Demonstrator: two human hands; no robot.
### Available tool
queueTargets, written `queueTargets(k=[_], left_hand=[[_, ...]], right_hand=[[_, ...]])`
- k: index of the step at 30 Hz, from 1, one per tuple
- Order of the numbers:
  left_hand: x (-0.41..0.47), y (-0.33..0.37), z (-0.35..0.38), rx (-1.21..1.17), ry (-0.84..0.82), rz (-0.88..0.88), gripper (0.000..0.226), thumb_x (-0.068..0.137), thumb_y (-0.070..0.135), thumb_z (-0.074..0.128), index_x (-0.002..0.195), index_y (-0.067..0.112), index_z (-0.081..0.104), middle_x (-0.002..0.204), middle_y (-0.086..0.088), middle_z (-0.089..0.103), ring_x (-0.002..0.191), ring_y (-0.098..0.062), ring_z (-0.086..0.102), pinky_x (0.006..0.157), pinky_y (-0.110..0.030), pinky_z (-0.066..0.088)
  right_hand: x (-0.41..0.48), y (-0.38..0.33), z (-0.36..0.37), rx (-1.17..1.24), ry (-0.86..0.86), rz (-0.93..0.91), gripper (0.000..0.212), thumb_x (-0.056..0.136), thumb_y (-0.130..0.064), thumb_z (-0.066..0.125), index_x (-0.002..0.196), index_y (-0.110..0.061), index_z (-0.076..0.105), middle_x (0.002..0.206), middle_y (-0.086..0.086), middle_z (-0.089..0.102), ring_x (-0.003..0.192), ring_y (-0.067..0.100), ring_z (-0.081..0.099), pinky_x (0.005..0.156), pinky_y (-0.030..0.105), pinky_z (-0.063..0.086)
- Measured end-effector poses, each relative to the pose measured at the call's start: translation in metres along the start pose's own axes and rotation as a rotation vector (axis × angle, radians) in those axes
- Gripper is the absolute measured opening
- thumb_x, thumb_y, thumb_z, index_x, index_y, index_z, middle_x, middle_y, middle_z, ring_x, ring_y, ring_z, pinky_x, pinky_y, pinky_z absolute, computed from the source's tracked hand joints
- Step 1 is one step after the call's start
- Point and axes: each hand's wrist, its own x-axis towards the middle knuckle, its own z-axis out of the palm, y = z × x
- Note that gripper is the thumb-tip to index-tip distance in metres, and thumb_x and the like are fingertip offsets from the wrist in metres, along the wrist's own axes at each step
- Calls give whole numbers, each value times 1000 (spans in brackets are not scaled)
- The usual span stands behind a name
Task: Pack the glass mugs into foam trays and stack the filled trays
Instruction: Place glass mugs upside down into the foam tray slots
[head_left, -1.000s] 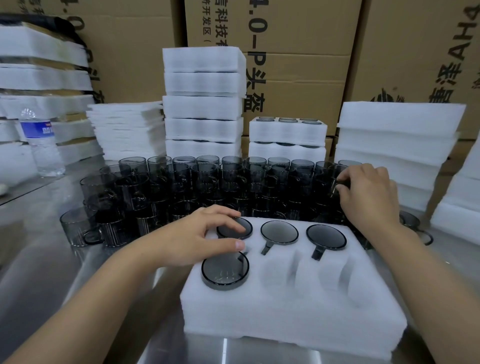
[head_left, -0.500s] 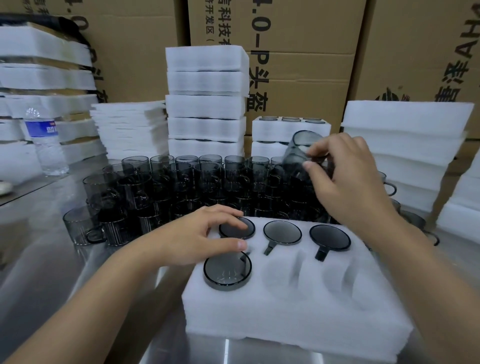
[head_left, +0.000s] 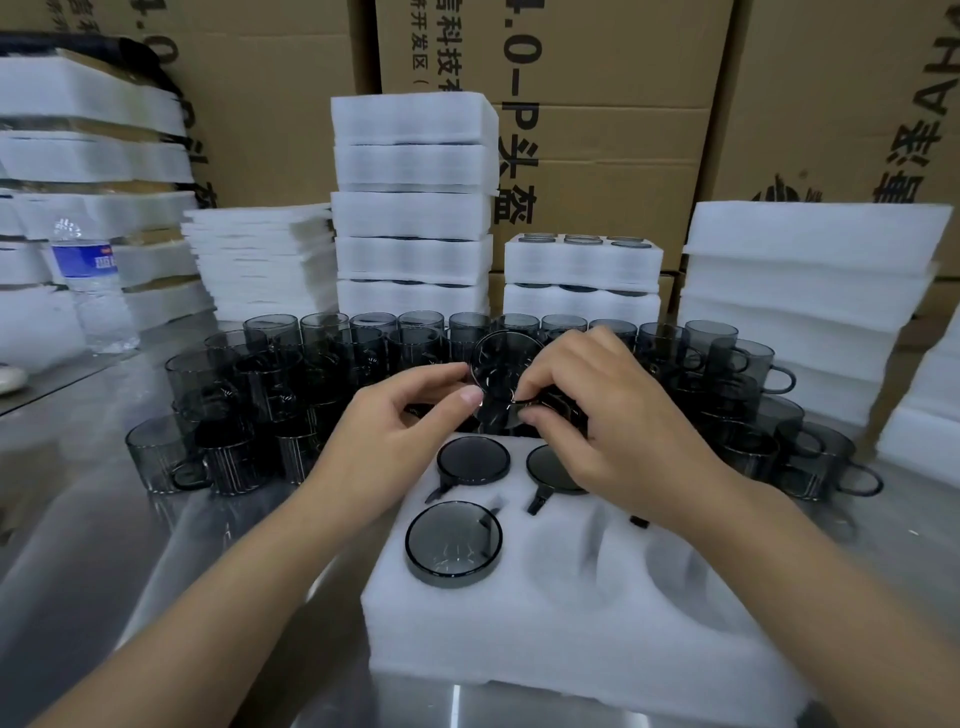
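A white foam tray (head_left: 571, 639) lies in front of me with dark glass mugs sunk upside down in its pockets; one mug base (head_left: 453, 544) shows at the near left and another mug base (head_left: 473, 459) behind it. Two near pockets are bare. Above the tray's far edge I hold a smoky glass mug (head_left: 503, 382) tipped on its side, its bottom facing me. My right hand (head_left: 608, 415) grips it from the right. My left hand (head_left: 402, 421) pinches its left rim with thumb and fingers.
Several loose dark mugs (head_left: 291, 379) crowd the metal table behind the tray. Behind them stand a tall stack of filled foam trays (head_left: 413, 208), a short stack (head_left: 582, 275), foam sheets (head_left: 260, 260) and foam slabs (head_left: 805, 291). A water bottle (head_left: 91, 291) stands far left before cardboard boxes.
My right hand lifted a mug from the loose group and carried it left over the tray. My left hand left the near-left mug and rose to meet the lifted one.
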Motion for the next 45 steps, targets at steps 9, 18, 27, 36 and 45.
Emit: queueTargets(k=[9, 18, 27, 36, 45], left_hand=[[-2, 6, 4, -284, 75, -70, 25, 77, 21, 73, 99, 33, 69, 88, 16, 72, 83, -6, 70, 65, -15, 53], [-1, 4, 5, -465, 57, -169, 44, 70, 19, 65, 115, 19, 65, 107, -14, 70, 95, -23, 70, 74, -23, 56], [1, 3, 2, -400, -49, -115, 58, 68, 17, 62, 126, 24, 60, 119, -22, 56, 100, -18, 67, 74, -21, 55], [-2, -2, 7, -350, -52, -171, 57, 63, 13, 73, 117, 16, 57, 85, 8, 69, 84, -9, 70, 73, -20, 56], [1, -7, 8, -270, -150, -168, 70, 58, 25, 84, 121, 29, 53, 98, 1, 72, 91, -14, 70, 75, -20, 53]], right_hand=[[0, -2, 0, -116, 72, -113, 3, 81, -8, 70, 84, -9, 70, 92, 5, 59, 80, 23, 50, 65, 35, 45], [-1, -3, 0, 2, 77, -27, 41, 80, -17, 68, 120, -16, 59, 117, -2, 51, 98, 6, 49, 77, 26, 47], [-3, 5, 2, 74, 43, 144, 39, 80, -23, 73, 113, -24, 52, 82, -14, 47, 81, 5, 44, 69, 19, 40], [-3, 6, -1, 115, 107, 198, 26, 82, -17, 71, 100, -28, 57, 86, -18, 61, 89, 2, 57, 85, 26, 46], [-1, 3, -1, 79, -30, 113, 47, 80, -15, 72, 125, -20, 58, 112, -15, 58, 110, 4, 47, 97, 17, 35]])
